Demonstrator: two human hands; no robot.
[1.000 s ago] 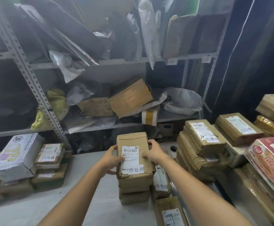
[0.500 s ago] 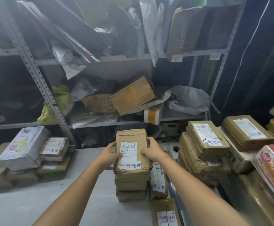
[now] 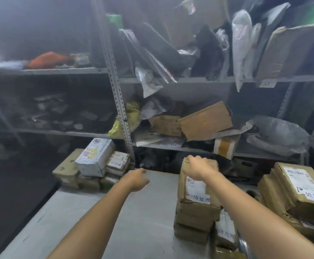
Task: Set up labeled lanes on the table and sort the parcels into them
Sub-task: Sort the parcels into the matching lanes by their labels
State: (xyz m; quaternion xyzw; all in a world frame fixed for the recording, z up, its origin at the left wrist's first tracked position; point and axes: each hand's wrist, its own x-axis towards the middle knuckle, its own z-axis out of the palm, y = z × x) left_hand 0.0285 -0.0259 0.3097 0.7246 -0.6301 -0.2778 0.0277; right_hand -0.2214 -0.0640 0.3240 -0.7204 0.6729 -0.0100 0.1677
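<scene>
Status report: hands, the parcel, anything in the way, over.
Left hand free above table. Right hand on middle stack's top parcel, grip unclear. Labelled pile sits past left hand.

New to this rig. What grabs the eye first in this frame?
Two bare arms reach over the grey table: the right hand sits on the middle stack of brown parcels, while the left hand hangs above the table, holding nothing. Behind, the shelves are crammed with leaning boxes and bags. A white box tops the far-left pile, and a right stack carries labels.
</scene>
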